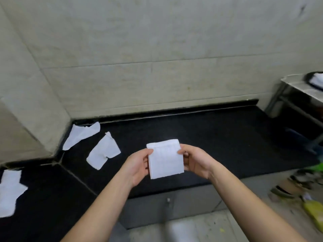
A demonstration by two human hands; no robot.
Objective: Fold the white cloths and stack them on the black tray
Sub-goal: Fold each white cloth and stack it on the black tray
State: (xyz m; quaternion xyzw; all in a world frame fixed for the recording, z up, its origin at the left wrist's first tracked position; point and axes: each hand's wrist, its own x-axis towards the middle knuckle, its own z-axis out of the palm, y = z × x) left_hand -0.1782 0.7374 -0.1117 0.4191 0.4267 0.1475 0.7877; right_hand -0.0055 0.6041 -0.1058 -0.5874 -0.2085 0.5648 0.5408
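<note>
Both hands are up on one folded cloth (165, 158), held off the surface over the middle of the black bench (218, 137), nearer its front edge than its back. The cloth is a neat white rectangle, thicker folded band along the top, slightly tilted. My left hand (138, 165) pinches its left edge: thumb on the face toward me near the top corner, fingers curled behind. My right hand (195, 160) pinches the right edge the same way, thumb in front, fingers behind. My forearms are bare and come in from the bottom. Three more white cloths lie loose and unfolded on the bench. The corner cloth (81, 135) lies crumpled in the back left corner, close against the wall (157, 49). The second cloth (103, 151) lies just beside it toward the middle, not touching it. The third cloth (9, 191) lies on the left wing of the bench, well apart, cut by the frame edge. The black tray (308, 78) sits on a metal table (295, 86) past the right end of the bench, mostly out of frame. Something white lies in it, too blurred to tell if it is folded cloths. Below the front edge of the bench is a grey cabinet (192, 203) with a small knob (168, 199). On the floor at right is blurred clutter (312, 212), yellow and green; I cannot tell what it is.
</note>
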